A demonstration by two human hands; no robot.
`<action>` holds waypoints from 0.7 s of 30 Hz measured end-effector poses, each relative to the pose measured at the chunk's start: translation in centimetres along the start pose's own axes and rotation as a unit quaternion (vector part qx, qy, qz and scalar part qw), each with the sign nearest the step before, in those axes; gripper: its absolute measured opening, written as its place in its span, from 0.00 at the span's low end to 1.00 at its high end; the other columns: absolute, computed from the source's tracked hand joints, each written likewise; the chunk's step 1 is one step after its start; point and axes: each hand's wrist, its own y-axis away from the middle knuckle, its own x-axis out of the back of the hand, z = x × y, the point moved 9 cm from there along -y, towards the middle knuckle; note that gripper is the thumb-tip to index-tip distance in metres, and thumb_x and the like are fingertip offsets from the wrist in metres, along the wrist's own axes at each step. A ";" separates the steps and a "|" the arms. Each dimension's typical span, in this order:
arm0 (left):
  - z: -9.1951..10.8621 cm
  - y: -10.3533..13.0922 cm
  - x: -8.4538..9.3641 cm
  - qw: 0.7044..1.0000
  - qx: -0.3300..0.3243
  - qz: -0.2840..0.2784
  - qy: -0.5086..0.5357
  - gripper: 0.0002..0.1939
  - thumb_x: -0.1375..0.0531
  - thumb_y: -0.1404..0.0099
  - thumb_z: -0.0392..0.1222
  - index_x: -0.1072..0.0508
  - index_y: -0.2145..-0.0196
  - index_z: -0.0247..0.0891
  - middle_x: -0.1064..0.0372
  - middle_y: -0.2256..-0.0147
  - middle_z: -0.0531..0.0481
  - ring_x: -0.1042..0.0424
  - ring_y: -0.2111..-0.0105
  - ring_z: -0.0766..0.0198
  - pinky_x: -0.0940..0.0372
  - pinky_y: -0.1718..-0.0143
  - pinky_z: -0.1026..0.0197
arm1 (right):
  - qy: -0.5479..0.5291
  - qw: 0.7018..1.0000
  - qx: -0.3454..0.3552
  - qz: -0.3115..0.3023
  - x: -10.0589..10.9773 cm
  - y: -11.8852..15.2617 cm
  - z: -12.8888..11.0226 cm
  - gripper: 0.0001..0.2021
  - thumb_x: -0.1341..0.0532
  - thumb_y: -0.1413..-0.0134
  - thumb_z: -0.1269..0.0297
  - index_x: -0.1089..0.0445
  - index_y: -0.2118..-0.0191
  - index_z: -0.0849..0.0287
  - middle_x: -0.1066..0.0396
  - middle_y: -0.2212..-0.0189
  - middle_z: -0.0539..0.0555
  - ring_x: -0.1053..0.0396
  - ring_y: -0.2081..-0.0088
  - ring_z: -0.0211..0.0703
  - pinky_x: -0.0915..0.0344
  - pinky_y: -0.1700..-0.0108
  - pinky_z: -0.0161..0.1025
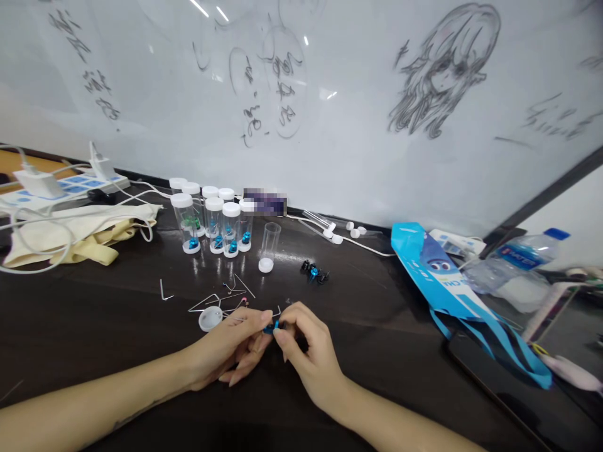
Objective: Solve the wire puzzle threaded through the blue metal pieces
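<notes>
Both hands meet low in the middle of the view, over the dark table. My left hand (242,342) pinches a small blue metallic part (270,328) between thumb and fingers. From the other side my right hand (308,345) is closed on the same part, thumb and index fingertip pressed to it. A darker bit shows beside the blue; the fingertips hide most of it. Just left of my hands lies a white cap (210,319), with thin bent metal wires (238,292) around it. An L-shaped hex key (164,290) rests farther left.
Several capped clear tubes (214,226) holding blue or green parts stand at the back. An open tube (270,245) stands on its white cap. Small black and blue parts (315,272) lie right of it. A blue bag (426,270) and water bottle (522,263) are at right.
</notes>
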 end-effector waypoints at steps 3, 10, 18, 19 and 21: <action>-0.1 -0.1 0.3 1.000 -0.001 0.007 0.007 0.26 0.46 0.33 0.59 0.37 0.80 0.37 0.47 0.89 0.60 0.49 0.93 0.74 0.58 0.94 0.73 | -0.009 1.000 0.000 0.001 0.0 0.0 -0.1 0.07 0.42 0.36 0.63 0.33 0.66 0.57 0.38 0.70 0.49 0.39 0.73 0.36 0.41 0.69 0.36; 0.2 0.1 -0.6 1.000 0.002 -0.021 -0.007 0.26 0.42 0.37 0.62 0.38 0.80 0.37 0.46 0.89 0.60 0.50 0.93 0.75 0.57 0.94 0.73 | -0.006 1.000 0.008 -0.022 -0.3 0.1 0.1 0.21 0.49 0.31 0.58 0.40 0.78 0.57 0.40 0.78 0.49 0.39 0.73 0.39 0.43 0.68 0.37; -0.1 -0.1 0.2 1.000 0.000 0.004 0.012 0.25 0.46 0.33 0.59 0.37 0.79 0.38 0.47 0.89 0.60 0.50 0.93 0.74 0.58 0.94 0.72 | -0.012 1.000 -0.006 -0.005 -0.1 0.0 0.0 0.08 0.42 0.35 0.61 0.33 0.66 0.57 0.38 0.69 0.49 0.38 0.73 0.37 0.40 0.68 0.36; 0.0 -0.1 0.2 1.000 -0.001 0.005 0.012 0.25 0.46 0.33 0.59 0.37 0.79 0.38 0.47 0.89 0.60 0.50 0.93 0.74 0.58 0.94 0.72 | -0.013 1.000 -0.008 -0.004 -0.1 0.0 0.1 0.08 0.42 0.35 0.61 0.33 0.65 0.57 0.37 0.68 0.49 0.38 0.73 0.36 0.40 0.68 0.36; 0.0 0.0 0.1 1.000 0.001 0.001 0.006 0.26 0.46 0.33 0.59 0.38 0.80 0.38 0.47 0.90 0.60 0.50 0.93 0.74 0.58 0.94 0.72 | -0.009 1.000 -0.007 -0.003 -0.1 0.0 0.2 0.11 0.42 0.35 0.59 0.34 0.68 0.57 0.37 0.70 0.49 0.38 0.73 0.37 0.40 0.67 0.36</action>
